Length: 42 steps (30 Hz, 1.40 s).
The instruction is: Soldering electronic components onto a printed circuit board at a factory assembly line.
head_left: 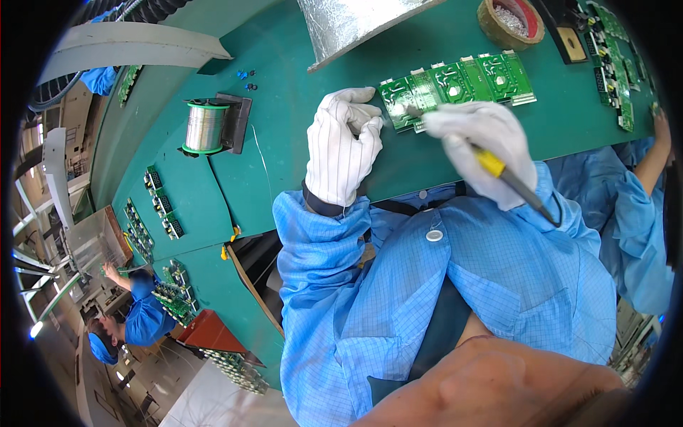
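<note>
A green circuit board panel (466, 87) with several repeated sections lies flat on the green bench top. At its left end is my left hand (343, 146), in a white striped glove, its fingers curled and thumb drawn in; whatever they pinch, if anything, is hidden. My right hand (491, 139), also gloved and a little blurred, grips a soldering iron (492, 164) with a yellow collar and dark handle. The iron's tip is over the panel's left section, smeared, so contact cannot be told.
A solder wire spool (205, 128) on a dark holder stands left. Foil-covered sheet (359, 25), a tape roll (511, 21) with bits inside and an iron stand (568, 39) are at the back. More boards (608, 67) lie right. One co-worker (146, 306) sits left, another (626, 192) right.
</note>
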{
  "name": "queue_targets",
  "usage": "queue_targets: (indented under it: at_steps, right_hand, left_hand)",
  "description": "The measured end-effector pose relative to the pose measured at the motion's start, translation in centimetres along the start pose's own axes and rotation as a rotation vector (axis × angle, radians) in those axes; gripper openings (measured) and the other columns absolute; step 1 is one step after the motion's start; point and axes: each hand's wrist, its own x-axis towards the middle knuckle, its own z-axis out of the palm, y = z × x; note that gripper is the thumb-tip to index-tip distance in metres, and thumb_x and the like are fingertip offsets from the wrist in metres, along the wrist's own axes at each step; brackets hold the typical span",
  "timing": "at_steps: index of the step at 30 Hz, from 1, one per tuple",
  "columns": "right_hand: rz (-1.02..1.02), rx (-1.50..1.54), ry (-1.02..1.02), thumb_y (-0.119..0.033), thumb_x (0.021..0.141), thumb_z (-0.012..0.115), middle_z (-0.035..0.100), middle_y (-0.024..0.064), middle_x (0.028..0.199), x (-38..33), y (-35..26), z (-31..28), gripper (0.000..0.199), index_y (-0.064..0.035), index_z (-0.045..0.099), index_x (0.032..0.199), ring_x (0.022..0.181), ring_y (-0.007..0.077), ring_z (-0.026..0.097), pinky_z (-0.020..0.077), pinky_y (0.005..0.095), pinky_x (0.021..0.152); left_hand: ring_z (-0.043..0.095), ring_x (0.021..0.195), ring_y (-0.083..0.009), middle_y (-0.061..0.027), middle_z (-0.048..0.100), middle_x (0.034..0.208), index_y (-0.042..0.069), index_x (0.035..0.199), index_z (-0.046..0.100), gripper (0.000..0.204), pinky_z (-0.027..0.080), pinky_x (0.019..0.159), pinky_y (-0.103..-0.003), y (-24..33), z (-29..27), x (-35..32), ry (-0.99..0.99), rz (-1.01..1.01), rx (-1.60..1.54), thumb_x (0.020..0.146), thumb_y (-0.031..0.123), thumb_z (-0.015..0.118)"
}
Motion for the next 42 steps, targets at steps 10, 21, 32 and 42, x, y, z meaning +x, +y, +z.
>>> queue_targets:
  at_steps: [10, 21, 32, 42]
  right_hand:
    - [0.416, -0.372, 0.372, -0.041, 0.102, 0.051, 0.069, 0.0094, 0.112, -1.1, 6.0, -5.6, 0.049, -0.0005, 0.062, 0.127, 0.079, 0.0101, 0.059, 0.0492, 0.0242, 0.073]
    - [0.291, 0.005, 0.062, -0.033, 0.099, 0.057, 0.068, 0.0107, 0.12, -0.9, 2.8, -1.7, 0.036, -0.0056, 0.065, 0.122, 0.09, 0.0189, 0.067, 0.0519, 0.0304, 0.084]
    - [0.022, -0.155, 0.038, -0.016, 0.092, 0.063, 0.073, 0.0032, 0.101, -0.9, 1.2, -0.7, 0.021, -0.0085, 0.07, 0.111, 0.085, 0.0201, 0.068, 0.0493, 0.0347, 0.085]
    - [0.526, 0.308, 0.186, -0.019, 0.102, 0.051, 0.069, 0.0106, 0.099, -2.0, 0.9, -1.4, 0.028, 0.0016, 0.063, 0.116, 0.069, 0.0093, 0.06, 0.0509, 0.0252, 0.068]
  left_hand:
    - [0.066, 0.08, -0.0285, -0.0152, 0.069, 0.103, 0.003, 0.083, 0.049, 0.014, 0.053, 0.074, -0.038, 0.0, 0.1, 0.0, -0.027, -0.116, -0.092, 0.08, -0.002, 0.062]
    - [0.066, 0.075, -0.0268, -0.0157, 0.071, 0.092, -0.003, 0.093, 0.062, 0.02, 0.052, 0.072, -0.035, 1.6, -0.3, 2.0, -0.08, -0.414, -0.169, 0.086, 0.016, 0.062]
    - [0.065, 0.087, -0.0225, -0.0199, 0.068, 0.114, -0.004, 0.09, 0.064, 0.027, 0.051, 0.08, -0.033, 1.4, 0.1, 2.7, -0.061, -0.378, -0.184, 0.085, 0.023, 0.06]
    - [0.067, 0.091, -0.0297, -0.0259, 0.062, 0.121, 0.0, 0.084, 0.062, 0.017, 0.053, 0.079, -0.036, 0.7, 0.6, 2.0, 0.004, -0.211, -0.161, 0.083, 0.016, 0.065]
